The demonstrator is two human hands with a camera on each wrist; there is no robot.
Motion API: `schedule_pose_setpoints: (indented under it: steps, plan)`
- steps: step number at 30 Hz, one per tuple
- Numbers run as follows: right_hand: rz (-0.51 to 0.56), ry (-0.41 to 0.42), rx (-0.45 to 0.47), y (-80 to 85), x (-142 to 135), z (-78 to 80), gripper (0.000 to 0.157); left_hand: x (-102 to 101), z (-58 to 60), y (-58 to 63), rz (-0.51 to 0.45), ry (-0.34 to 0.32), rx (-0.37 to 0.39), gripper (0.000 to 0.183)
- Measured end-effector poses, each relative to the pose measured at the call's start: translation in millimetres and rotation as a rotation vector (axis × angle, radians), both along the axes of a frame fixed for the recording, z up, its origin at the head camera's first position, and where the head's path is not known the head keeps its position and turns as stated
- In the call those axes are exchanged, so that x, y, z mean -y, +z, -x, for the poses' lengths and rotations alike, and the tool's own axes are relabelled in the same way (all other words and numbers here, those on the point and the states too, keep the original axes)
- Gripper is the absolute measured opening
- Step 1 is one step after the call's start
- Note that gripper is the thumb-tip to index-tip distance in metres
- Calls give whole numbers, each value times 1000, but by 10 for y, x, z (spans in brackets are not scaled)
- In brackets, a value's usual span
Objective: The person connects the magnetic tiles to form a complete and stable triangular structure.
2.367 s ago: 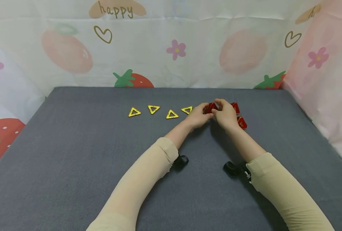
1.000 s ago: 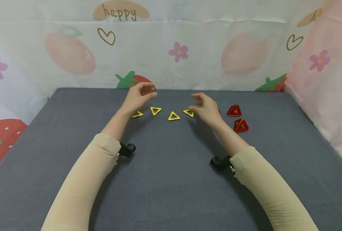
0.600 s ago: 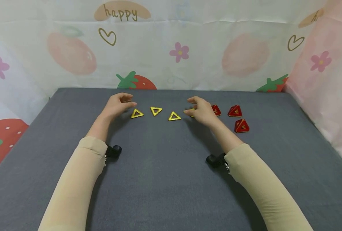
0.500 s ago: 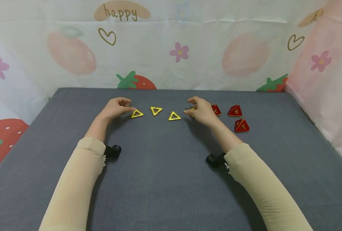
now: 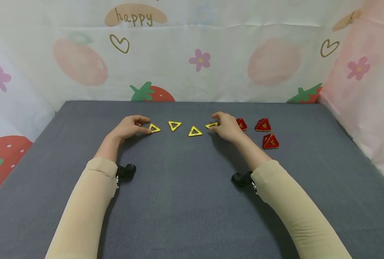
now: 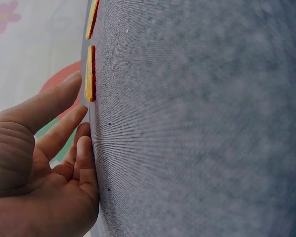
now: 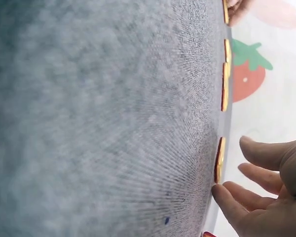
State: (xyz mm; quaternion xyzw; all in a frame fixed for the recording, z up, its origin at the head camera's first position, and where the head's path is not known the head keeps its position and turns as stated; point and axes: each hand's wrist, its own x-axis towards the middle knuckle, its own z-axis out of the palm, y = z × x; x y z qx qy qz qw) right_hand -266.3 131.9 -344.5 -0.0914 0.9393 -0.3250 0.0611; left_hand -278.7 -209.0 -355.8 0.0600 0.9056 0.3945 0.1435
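Note:
A row of yellow triangular tiles with open centres lies on the cloth, red underneath in the wrist views. My left hand [image 5: 130,126] reaches the leftmost tile [image 5: 155,131], its thumb tip right at the tile's left corner. In the left wrist view, thumb and fingers stand apart beside that tile [image 6: 90,74]. My right hand [image 5: 227,126] is over the right end of the rightmost yellow tile [image 5: 208,125], partly hiding it. The right wrist view has its spread thumb and fingers around the end of that tile [image 7: 219,160].
Two more yellow tiles, one [image 5: 175,122] farther back and one [image 5: 195,135] nearer, lie between the hands. Red pyramids stand at the right: one [image 5: 241,124] behind the right hand, another [image 5: 262,125] beyond it, a third [image 5: 270,141] in front. A printed curtain [image 5: 224,32] closes off the back.
Both hands have left the red pyramid they held together. The left hand has moved left and down to the leftmost tile; the right hand has shifted left to the rightmost tile.

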Motion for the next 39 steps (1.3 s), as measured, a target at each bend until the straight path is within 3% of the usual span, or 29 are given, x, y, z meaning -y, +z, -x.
schedule_pose_setpoints:
  steps: [12, 24, 39]
  plan:
    - [-144, 52, -35, -51, 28, 21, 48, -21, 12, -57, 6, -34, -46, 54]
    - [-174, 77, -105, -98, 14, 15, 40, -20, 2, -63, 11, -35, -52, 50]
    - [-192, 86, -128, -78, 18, 1, 38, -57, 0, -44, 22, -38, -77, 48]
